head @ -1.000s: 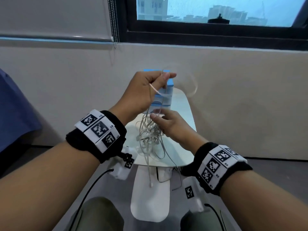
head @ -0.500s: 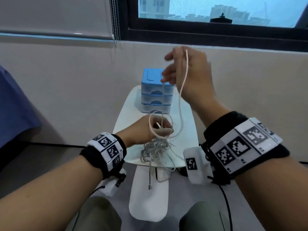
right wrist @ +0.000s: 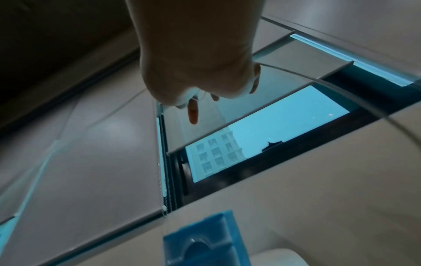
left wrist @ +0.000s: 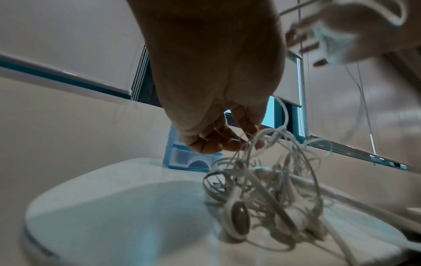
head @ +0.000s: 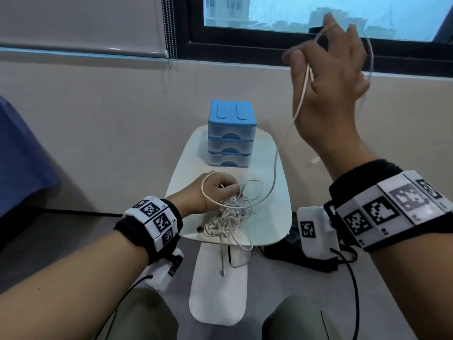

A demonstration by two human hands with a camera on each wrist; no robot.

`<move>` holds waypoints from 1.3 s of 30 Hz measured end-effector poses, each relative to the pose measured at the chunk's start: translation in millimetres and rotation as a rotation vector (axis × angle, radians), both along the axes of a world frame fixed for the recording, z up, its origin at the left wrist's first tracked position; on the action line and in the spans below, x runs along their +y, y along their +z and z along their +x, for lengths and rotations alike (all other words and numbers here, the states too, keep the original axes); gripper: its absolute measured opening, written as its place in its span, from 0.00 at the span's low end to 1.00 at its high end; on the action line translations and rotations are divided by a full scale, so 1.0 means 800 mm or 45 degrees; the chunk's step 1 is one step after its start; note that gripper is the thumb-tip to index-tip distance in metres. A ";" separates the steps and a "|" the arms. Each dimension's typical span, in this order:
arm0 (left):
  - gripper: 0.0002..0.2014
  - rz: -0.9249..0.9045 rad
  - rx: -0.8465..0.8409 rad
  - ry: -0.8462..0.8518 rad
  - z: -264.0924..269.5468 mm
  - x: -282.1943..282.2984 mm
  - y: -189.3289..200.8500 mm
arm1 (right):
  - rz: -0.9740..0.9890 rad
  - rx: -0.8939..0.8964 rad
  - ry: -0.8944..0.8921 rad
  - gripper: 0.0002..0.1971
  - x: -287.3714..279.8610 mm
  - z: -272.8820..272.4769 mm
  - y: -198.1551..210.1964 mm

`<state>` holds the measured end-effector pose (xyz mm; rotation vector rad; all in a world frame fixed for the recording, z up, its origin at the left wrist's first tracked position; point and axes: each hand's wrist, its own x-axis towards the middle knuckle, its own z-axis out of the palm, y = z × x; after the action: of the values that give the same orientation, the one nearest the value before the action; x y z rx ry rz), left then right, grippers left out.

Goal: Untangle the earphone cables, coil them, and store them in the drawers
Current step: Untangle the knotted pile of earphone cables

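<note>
Right hand (head: 328, 94) pinching one earphone cable (head: 289, 133) high, left hand (head: 215, 190) gripping the tangle (head: 228, 214) on the table (head: 277, 217): draw slowly, easing snagged loops.

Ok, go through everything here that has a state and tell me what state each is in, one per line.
Drawer unit: upright on the table, all three drawers closed.
Cable tangle: knotted, on the table, one end hanging over the near edge.
Pulled cable: lifted out of the tangle, not yet free.
Left hand: low, holding the tangle.
Right hand: raised, gripping the pulled cable.
Roller blind: partly lowered.
</note>
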<state>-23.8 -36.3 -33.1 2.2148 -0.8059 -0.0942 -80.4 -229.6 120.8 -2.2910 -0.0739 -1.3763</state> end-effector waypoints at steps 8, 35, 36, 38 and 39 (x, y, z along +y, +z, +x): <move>0.15 -0.171 0.099 0.043 -0.003 0.020 0.030 | 0.222 0.977 -0.287 0.18 -0.062 -0.007 -0.094; 0.11 0.152 0.096 -0.118 -0.019 0.038 0.016 | 0.247 1.230 0.130 0.16 -0.017 -0.011 -0.150; 0.08 0.147 0.057 -0.110 -0.019 0.037 0.015 | 0.276 1.184 0.208 0.14 -0.006 -0.014 -0.145; 0.06 0.133 0.003 -0.102 -0.018 0.033 0.013 | 0.275 1.159 0.344 0.08 0.016 -0.022 -0.136; 0.06 0.123 -0.018 -0.099 -0.017 0.031 0.012 | 0.255 1.179 0.403 0.10 0.026 -0.026 -0.134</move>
<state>-37.3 -11.6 -23.4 2.2770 -0.9125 -0.1582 -101.1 -208.8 14.0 -2.3782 0.0025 -0.0942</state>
